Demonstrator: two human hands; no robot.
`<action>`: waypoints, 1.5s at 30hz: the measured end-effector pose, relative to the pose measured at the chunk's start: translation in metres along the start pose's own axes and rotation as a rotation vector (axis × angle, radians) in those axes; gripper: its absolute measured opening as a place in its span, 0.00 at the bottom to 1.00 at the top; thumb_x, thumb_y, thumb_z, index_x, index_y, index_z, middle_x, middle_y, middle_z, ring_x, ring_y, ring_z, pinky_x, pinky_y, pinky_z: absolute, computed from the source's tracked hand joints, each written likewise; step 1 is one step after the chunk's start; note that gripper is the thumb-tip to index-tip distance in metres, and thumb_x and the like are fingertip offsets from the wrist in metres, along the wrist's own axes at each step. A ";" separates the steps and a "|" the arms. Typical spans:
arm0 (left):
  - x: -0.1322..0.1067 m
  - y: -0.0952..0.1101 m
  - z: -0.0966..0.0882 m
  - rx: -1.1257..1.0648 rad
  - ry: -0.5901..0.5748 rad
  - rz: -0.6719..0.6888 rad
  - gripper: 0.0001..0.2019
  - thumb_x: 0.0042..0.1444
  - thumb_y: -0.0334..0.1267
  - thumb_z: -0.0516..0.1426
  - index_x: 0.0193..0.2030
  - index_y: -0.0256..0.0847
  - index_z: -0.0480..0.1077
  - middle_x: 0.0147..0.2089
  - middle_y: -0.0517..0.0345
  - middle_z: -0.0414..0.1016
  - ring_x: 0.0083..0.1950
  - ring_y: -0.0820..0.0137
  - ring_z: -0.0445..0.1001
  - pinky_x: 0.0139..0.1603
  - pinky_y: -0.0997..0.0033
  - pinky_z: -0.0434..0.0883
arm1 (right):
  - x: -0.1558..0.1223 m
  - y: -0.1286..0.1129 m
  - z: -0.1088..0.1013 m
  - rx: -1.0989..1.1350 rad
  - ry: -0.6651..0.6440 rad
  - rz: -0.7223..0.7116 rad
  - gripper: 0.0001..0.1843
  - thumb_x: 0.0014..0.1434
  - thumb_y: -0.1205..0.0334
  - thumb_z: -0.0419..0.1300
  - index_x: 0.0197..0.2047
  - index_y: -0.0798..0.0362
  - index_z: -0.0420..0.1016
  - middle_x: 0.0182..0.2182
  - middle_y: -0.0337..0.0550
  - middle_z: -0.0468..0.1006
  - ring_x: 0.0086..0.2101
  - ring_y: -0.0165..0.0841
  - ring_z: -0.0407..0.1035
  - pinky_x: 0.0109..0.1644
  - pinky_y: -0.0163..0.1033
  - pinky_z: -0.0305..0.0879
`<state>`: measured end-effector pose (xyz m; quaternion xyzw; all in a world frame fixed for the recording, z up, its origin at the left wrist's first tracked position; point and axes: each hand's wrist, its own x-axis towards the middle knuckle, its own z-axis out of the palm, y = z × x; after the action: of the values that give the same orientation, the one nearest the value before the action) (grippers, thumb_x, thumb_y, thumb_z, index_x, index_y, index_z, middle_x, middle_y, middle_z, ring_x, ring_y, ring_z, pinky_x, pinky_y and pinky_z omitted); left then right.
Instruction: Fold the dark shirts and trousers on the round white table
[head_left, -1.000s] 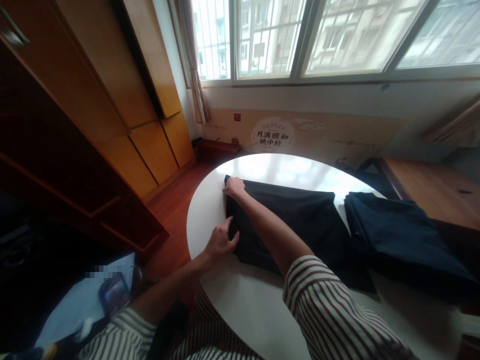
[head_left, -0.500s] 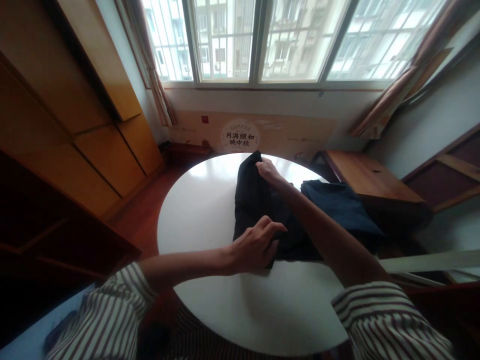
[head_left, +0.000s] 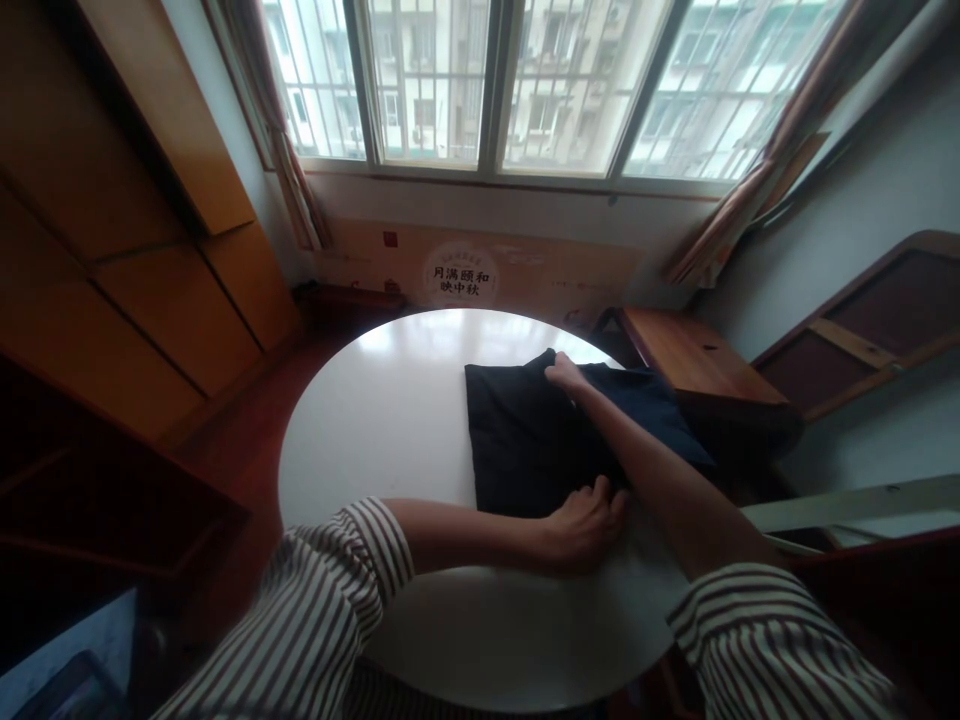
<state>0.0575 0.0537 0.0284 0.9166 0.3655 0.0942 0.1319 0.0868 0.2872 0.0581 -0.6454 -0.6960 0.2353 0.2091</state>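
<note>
A dark black garment (head_left: 517,430), folded into a rough rectangle, lies on the round white table (head_left: 360,430); its exact kind does not show. My right hand (head_left: 568,376) pinches its far edge, where a bit of cloth peaks up. At the near edge, my left hand (head_left: 589,525) is closed with curled fingers on the cloth near its right corner. Beside it on the right lies a navy blue cloth (head_left: 652,400), partly hidden behind my right forearm.
A wooden desk (head_left: 697,350) stands just past the table's right side. Orange-brown cabinets (head_left: 180,320) line the left. Beyond the table are a low wall with a printed banner (head_left: 547,265) and a barred window (head_left: 435,90). A pale rail (head_left: 840,508) runs at the right.
The raised part of the black garment has come down flatter on the table. My left hand has moved right along the near edge and its fingers have curled. My right hand has moved slightly right and lower.
</note>
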 end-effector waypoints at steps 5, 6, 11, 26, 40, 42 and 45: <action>-0.071 0.019 -0.027 0.151 0.057 0.161 0.19 0.64 0.31 0.48 0.60 0.26 0.59 0.50 0.41 0.67 0.45 0.61 0.71 0.40 0.65 0.72 | -0.006 -0.014 0.014 -0.303 0.001 -0.232 0.36 0.58 0.70 0.54 0.69 0.68 0.52 0.62 0.74 0.60 0.61 0.60 0.56 0.61 0.62 0.55; -0.087 0.018 -0.032 0.181 0.052 0.129 0.18 0.65 0.31 0.48 0.60 0.27 0.59 0.48 0.43 0.68 0.43 0.63 0.71 0.40 0.66 0.72 | -0.007 -0.018 0.017 -0.362 -0.049 -0.322 0.33 0.60 0.69 0.52 0.69 0.66 0.55 0.62 0.72 0.61 0.61 0.58 0.56 0.62 0.61 0.54; -0.134 -0.018 -0.025 0.420 0.050 -0.324 0.22 0.69 0.35 0.47 0.64 0.20 0.59 0.45 0.40 0.71 0.41 0.60 0.73 0.36 0.64 0.72 | -0.011 -0.036 0.047 -0.412 -0.362 -0.625 0.28 0.68 0.51 0.50 0.69 0.45 0.61 0.67 0.44 0.62 0.65 0.44 0.55 0.69 0.49 0.50; -0.147 -0.030 0.021 0.534 0.049 -0.103 0.17 0.62 0.26 0.49 0.53 0.21 0.72 0.56 0.28 0.70 0.41 0.60 0.75 0.35 0.64 0.71 | 0.000 -0.044 0.076 -0.549 -0.471 -0.508 0.32 0.71 0.48 0.35 0.75 0.45 0.41 0.74 0.41 0.36 0.71 0.47 0.33 0.69 0.66 0.34; -0.081 -0.212 -0.086 -0.463 0.392 -0.932 0.15 0.67 0.42 0.52 0.46 0.32 0.75 0.35 0.50 0.81 0.29 0.69 0.79 0.35 0.74 0.71 | -0.252 0.002 0.032 -0.422 -0.190 -0.921 0.36 0.59 0.45 0.61 0.65 0.57 0.66 0.60 0.64 0.69 0.58 0.59 0.63 0.56 0.63 0.64; -0.057 -0.232 -0.083 -0.463 0.385 -0.962 0.18 0.65 0.46 0.55 0.44 0.30 0.75 0.32 0.48 0.80 0.31 0.67 0.80 0.35 0.73 0.71 | -0.262 0.015 0.040 -0.483 -0.159 -0.918 0.35 0.61 0.56 0.60 0.69 0.54 0.61 0.66 0.63 0.61 0.63 0.62 0.56 0.58 0.68 0.61; -0.031 -0.242 -0.077 -0.429 0.390 -0.981 0.16 0.57 0.45 0.61 0.39 0.31 0.77 0.33 0.47 0.81 0.39 0.61 0.80 0.39 0.72 0.71 | -0.258 0.028 0.051 -0.520 -0.141 -0.934 0.33 0.60 0.69 0.55 0.69 0.58 0.62 0.66 0.62 0.61 0.63 0.58 0.56 0.60 0.64 0.62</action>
<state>-0.1412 0.2147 0.0235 0.5580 0.7385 0.2614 0.2736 0.0996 0.0288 0.0037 -0.2805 -0.9565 -0.0203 0.0776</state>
